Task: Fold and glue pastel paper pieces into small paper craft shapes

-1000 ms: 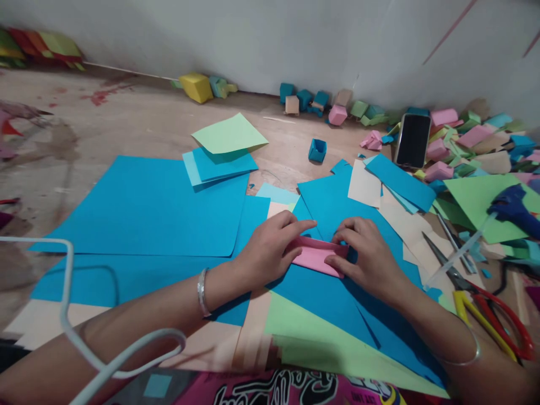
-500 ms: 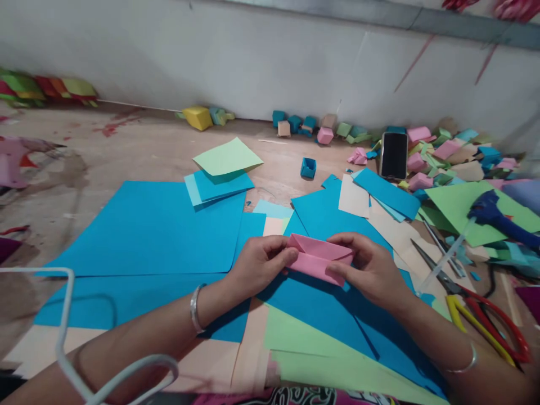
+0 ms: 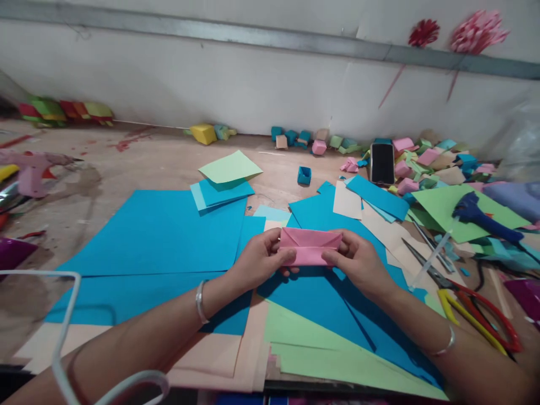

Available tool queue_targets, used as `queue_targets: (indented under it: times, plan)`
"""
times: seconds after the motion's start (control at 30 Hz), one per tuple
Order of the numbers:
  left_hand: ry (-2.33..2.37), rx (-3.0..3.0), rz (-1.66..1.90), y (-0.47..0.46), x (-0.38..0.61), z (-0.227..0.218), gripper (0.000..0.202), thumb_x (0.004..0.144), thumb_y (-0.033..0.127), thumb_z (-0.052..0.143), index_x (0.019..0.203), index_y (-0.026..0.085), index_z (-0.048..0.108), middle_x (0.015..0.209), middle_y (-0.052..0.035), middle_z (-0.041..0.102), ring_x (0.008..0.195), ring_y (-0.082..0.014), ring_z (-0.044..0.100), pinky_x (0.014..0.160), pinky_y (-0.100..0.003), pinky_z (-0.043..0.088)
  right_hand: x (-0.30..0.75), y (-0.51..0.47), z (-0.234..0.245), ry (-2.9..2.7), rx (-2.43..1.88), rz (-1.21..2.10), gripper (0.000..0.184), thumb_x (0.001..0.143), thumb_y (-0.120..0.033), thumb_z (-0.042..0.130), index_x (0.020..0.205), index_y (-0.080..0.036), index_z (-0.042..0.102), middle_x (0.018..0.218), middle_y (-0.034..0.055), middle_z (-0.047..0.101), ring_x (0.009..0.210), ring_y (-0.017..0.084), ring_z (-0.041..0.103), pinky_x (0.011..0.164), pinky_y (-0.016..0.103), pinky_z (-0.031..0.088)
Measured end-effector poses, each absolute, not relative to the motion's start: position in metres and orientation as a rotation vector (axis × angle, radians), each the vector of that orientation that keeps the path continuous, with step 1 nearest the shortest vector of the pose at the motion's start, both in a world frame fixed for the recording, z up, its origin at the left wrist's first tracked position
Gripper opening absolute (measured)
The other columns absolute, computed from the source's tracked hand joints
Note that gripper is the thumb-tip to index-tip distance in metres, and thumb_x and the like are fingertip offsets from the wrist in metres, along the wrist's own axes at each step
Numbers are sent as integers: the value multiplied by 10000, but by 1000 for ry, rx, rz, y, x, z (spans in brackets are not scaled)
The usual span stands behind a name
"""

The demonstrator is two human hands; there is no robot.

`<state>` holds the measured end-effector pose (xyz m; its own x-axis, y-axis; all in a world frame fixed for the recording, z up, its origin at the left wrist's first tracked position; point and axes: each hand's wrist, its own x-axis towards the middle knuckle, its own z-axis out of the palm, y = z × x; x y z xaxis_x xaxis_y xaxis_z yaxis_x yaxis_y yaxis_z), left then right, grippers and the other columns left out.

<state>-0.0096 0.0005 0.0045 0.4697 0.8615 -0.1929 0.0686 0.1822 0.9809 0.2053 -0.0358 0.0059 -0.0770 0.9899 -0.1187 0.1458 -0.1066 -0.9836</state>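
A folded piece of pink paper (image 3: 310,246) with diagonal creases is held up level between both hands. My left hand (image 3: 266,252) pinches its left end, thumb on the front and fingers behind. At the opposite end, my right hand (image 3: 354,256) grips it the same way, with its fingers partly hidden behind the paper. Below the hands lies blue paper (image 3: 291,292), overlapping light green sheets (image 3: 320,357). Beyond them stands a small open blue paper box (image 3: 304,175).
Scissors (image 3: 476,309) and a blue glue gun (image 3: 481,214) lie at right. A phone (image 3: 382,163) leans by piled paper pieces (image 3: 447,160). A pink glue gun (image 3: 36,171) sits far left. A white wire frame (image 3: 67,315) crosses the lower left; blue sheets (image 3: 169,236) cover the left.
The pink paper has turned from slanting to nearly level and faces me more. Both hands have moved slightly left and up with it. The camera view has tilted upward.
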Motion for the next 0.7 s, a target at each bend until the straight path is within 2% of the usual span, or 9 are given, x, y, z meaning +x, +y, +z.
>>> queue_targets:
  times: [0.07,0.13,0.3,0.47,0.6,0.7]
  plan:
    - [904,1249,636,0,-10,4,381,762,368,709,1034,127,593,842,-68,703,665,-176,703,541,-252,546,205,-37,5,-1345,-1363,1263,281,772,-346,669,987,-176,606,657,-30,587,605,141,544,556,265,413]
    - [905,1241,623,0,-10,2,373,751,370,722,1002,113,622,831,-82,714,684,-182,708,569,-258,552,205,-37,2,-1367,-1366,1248,284,767,-346,672,986,-178,606,653,-33,593,610,144,554,557,263,413]
    - [927,1261,683,-2,-9,-4,286,726,340,735,883,107,680,698,-52,701,625,-144,671,576,-250,545,203,-37,-5,-1360,-1288,1266,294,758,-339,681,1006,-200,607,795,11,683,772,197,636,647,295,482]
    - [939,1293,730,-2,-11,-3,252,734,297,724,900,111,686,689,-34,690,594,-128,658,549,-228,536,201,-37,-6,-1342,-1269,1267,286,759,-328,678,1006,-208,602,913,34,716,843,215,657,707,320,509]
    - [967,1376,761,-2,-12,-2,190,738,298,715,809,124,683,656,-17,674,565,-120,640,534,-228,542,202,-37,-8,-1373,-1265,1217,284,760,-323,665,1011,-195,627,966,41,722,894,223,662,744,317,515]
    - [991,1376,765,-3,-12,-2,191,742,304,709,817,131,685,669,-19,682,582,-129,652,536,-234,546,201,-37,-9,-1346,-1224,1231,287,750,-325,680,1002,-191,653,977,43,727,914,222,663,763,307,512]
